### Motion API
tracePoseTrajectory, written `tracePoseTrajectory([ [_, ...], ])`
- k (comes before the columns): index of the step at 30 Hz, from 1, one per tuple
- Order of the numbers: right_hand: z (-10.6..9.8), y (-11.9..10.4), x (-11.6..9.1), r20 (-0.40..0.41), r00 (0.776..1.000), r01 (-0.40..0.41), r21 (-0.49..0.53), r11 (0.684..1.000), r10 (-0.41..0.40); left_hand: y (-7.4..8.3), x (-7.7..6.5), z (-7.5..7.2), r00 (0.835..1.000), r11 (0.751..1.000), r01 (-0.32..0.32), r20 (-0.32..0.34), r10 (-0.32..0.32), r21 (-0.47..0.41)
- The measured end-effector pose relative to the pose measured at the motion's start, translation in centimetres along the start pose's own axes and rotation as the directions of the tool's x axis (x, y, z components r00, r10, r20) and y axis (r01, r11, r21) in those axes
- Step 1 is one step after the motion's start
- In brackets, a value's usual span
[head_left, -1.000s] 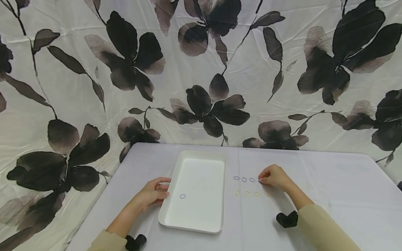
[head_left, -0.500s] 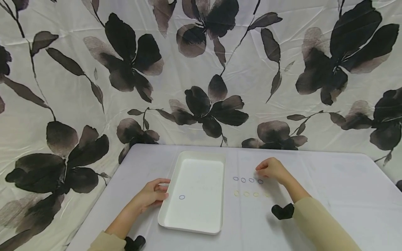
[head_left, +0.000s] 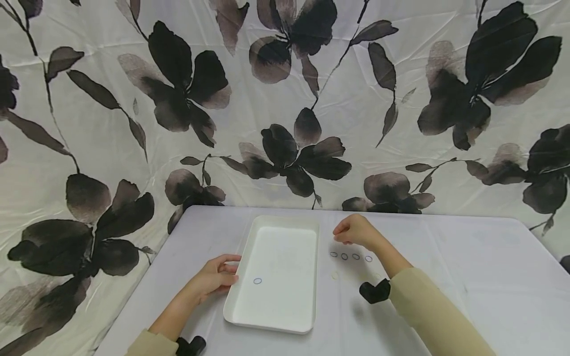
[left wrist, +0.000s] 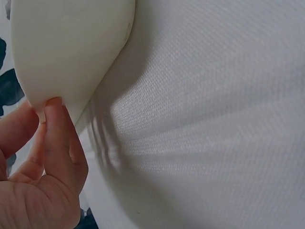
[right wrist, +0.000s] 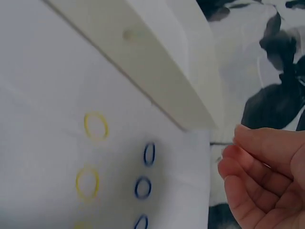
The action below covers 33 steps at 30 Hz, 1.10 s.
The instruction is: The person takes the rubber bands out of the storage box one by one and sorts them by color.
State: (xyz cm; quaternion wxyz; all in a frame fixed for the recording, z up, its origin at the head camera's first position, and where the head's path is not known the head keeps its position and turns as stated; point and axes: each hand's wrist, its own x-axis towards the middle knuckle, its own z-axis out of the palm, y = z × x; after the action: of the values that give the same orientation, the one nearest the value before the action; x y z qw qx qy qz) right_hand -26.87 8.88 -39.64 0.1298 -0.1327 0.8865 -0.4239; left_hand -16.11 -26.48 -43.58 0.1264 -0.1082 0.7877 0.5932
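My left hand (head_left: 215, 276) pinches the left rim of a white rectangular tray (head_left: 285, 301); the left wrist view shows fingertips at its edge (left wrist: 57, 57). One thin blue ring (head_left: 254, 281) lies inside the tray. Just beyond a row of several thin blue rings (head_left: 341, 256) on the table, my right hand (head_left: 356, 231) hovers with loosely curled fingers, thumb near the index fingertip. Nothing shows between those fingers in the right wrist view. Thin yellow rings (right wrist: 77, 182) form a second row nearer me, partly hidden behind the right wrist's black strap in the head view.
A white cloth covers the table (head_left: 467, 277). Behind it hangs a white curtain (head_left: 249, 109) with dark flowers. Black straps with camera mounts (head_left: 374, 291) sit on both wrists, below the sleeves.
My right hand has let go of the rightmost blue ring, risen from the table and moved left toward the tray. The left hand stays at the tray's rim.
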Motion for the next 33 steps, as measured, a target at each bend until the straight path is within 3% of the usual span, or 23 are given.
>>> tracePoseTrajectory([
  [7, 2.7, -2.5, 0.8, 0.047, 0.999, 0.016, 0.02, 1.0, -0.017, -0.2, 0.2, 0.1, 1.0, 1.0, 0.009, -0.014, -0.009, 0.007],
  [18, 7.4, -4.7, 0.9, 0.149, 0.981, 0.124, 0.032, 0.992, -0.128, -0.2, 0.2, -0.2, 1.0, 1.0, -0.004, -0.006, 0.004, 0.011],
  [33, 12.1, -5.6, 1.1, 0.195, 0.965, 0.164, 0.06, 0.985, -0.173, -0.3, 0.2, -0.3, 0.998, 0.999, -0.035, 0.061, 0.035, -0.008],
])
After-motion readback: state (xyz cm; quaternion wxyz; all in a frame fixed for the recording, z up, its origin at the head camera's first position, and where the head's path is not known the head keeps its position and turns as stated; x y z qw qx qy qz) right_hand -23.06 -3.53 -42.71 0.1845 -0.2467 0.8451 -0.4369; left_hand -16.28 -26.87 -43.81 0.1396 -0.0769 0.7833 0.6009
